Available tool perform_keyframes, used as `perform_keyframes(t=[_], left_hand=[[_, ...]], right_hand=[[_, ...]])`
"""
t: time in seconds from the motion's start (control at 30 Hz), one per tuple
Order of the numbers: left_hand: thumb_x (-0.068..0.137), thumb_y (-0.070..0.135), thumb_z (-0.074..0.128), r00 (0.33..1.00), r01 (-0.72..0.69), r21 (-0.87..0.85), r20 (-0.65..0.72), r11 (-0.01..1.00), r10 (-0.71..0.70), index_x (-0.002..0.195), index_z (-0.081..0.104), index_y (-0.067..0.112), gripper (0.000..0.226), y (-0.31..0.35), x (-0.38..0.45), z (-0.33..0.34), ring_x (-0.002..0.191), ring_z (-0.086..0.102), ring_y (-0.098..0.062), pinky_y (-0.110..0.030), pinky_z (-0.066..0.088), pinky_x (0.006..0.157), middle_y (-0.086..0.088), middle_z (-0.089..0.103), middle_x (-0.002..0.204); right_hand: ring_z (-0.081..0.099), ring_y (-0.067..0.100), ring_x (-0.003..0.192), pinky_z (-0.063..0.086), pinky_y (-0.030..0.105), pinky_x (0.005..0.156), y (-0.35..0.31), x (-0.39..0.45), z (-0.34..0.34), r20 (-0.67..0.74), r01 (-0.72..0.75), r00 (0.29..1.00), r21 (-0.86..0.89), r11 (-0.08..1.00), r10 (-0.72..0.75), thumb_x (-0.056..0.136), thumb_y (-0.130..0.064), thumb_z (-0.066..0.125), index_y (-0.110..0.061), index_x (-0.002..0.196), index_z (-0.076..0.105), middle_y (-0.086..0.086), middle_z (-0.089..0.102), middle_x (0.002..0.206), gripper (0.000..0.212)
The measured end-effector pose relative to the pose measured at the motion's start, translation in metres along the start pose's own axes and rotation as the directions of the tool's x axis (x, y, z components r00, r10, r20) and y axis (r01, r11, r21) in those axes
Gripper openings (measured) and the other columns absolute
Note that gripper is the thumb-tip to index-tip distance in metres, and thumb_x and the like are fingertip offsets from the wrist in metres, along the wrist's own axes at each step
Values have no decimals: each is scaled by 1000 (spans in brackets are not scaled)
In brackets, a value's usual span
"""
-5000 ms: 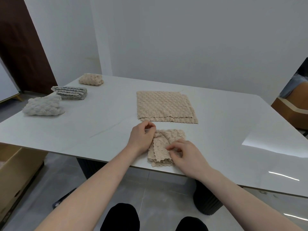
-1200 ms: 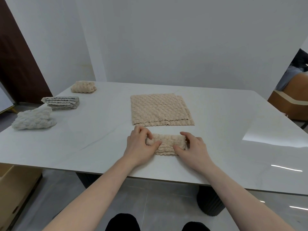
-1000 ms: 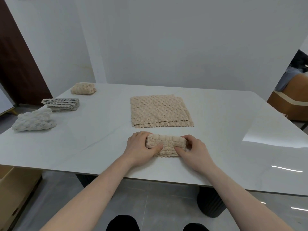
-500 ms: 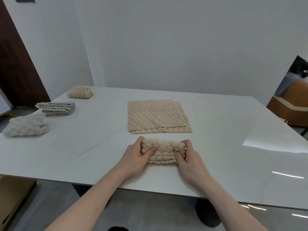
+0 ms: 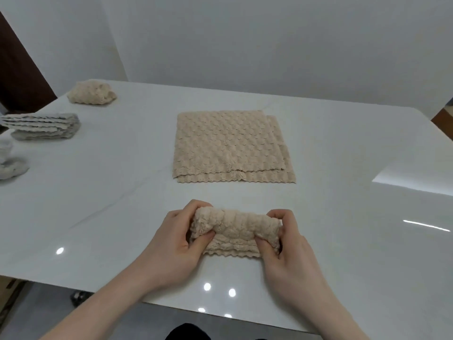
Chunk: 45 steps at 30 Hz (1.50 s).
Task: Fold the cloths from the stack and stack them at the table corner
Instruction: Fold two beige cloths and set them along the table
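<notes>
While my left hand (image 5: 171,244) and right hand (image 5: 289,251) grip each end of the folded beige cloth (image 5: 235,229) near the table's (image 5: 98,192) front edge, it looks soft, light and floppy, best held by its ends.

**Lighting and picture quality: head view**

Even, soft indoor light; faint shadows. Glare: a bright patch and streak on the glossy table (image 5: 367,241) at right, small round reflections near its front edge. Wide-angle bending at the edges. Left-edge items slightly soft, perhaps blurred.
</notes>
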<state>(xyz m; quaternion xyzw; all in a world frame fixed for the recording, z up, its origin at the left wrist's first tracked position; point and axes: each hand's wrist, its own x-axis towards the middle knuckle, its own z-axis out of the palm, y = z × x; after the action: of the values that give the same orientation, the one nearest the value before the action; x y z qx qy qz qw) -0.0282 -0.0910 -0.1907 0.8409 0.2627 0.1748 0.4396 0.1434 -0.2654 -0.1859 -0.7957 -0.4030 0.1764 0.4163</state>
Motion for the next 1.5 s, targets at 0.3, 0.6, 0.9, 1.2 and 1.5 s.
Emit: perform_keyframes(t=[0.3,0.6,0.9,1.2,1.5], left_hand=[[98,20,62,929,346,-29,147,938,-339,114,53,38,26,53,7,-16,99,64,-9,-29,52,85,8,67,105],[100,27,58,734,672,-132,250,729,-631,125,54,27,26,196,-27,-52,102,62,-2,-22,48,79,12,66,114],[98,42,59,697,717,-242,260,653,-669,122,56,34,25,237,-25,-76,104,66,-11,-29,55,82,11,67,118],[102,33,58,806,564,18,205,826,-555,85,47,26,21,237,14,-65,63,63,-12,-23,43,55,3,59,76],[102,24,53,796,601,-88,161,794,-584,102,57,13,12,257,57,-23,64,55,-11,-25,47,64,3,63,83]], right_hand=[[63,20,82,51,43,76,-36,15,-22,229,-260,939,-14,966,256,100,-18,52,-42,113,34,-7,66,85,32],[64,12,70,49,29,64,-129,-15,-121,363,-420,847,13,907,388,102,-34,54,-25,114,46,-4,69,84,17],[64,12,76,49,23,66,-163,-13,-154,430,-558,776,125,821,462,99,-31,59,-27,117,51,-3,67,92,20],[72,14,69,57,34,70,-146,17,-170,323,-585,777,56,809,540,90,-14,59,-23,101,67,0,75,85,16],[74,10,69,60,37,74,-118,59,-213,321,-463,835,-30,886,447,89,-15,57,-26,96,65,-3,75,79,15]])
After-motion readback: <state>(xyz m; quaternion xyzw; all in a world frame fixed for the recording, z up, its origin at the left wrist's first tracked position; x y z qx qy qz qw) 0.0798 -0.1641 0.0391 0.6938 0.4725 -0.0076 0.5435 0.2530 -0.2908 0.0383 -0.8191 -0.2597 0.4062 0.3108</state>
